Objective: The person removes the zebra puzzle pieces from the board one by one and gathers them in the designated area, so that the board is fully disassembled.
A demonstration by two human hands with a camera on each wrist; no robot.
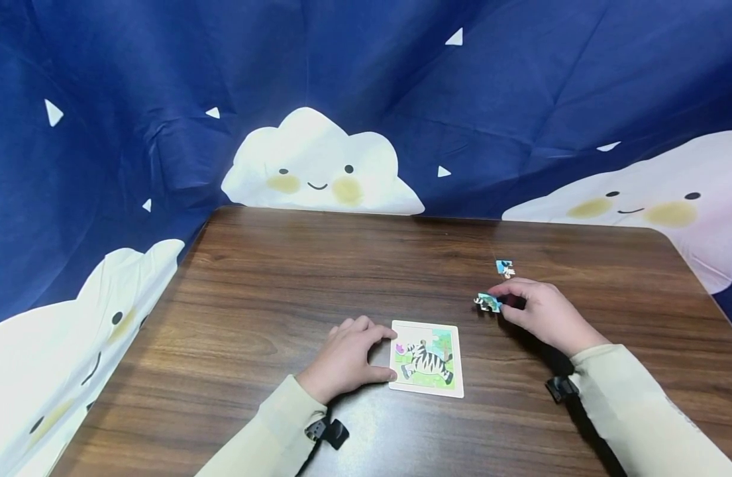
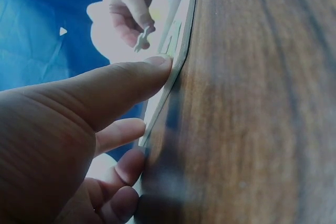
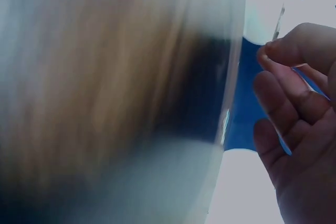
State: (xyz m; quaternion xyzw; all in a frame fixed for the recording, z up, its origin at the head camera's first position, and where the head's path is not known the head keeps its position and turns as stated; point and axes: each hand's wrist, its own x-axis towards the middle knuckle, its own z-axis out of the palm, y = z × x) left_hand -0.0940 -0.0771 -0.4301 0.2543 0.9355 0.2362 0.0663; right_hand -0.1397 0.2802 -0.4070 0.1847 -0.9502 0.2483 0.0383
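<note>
Sleeves (image 1: pixel 646 404) nearest – L hand (image 1: pixel 352 356), loosely spread, touches puzzle tray (image 1: pixel 428 391), prob. to steady it – R hand (image 1: pixel 541 313) pinches jigsaw pc. (image 1: pixel 488 303)

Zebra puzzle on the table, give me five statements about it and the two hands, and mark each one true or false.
1. The left hand touches the edge of the puzzle board. True.

2. The right hand lies flat and holds nothing. False: it pinches a puzzle piece between thumb and fingers.

3. Another loose piece lies on the wooden table, farther from the person than the pinched one. True.

4. The picture on the board shows an elephant. False: it shows a striped zebra.

5. A dark blue cloth hangs behind the table. True.
</note>
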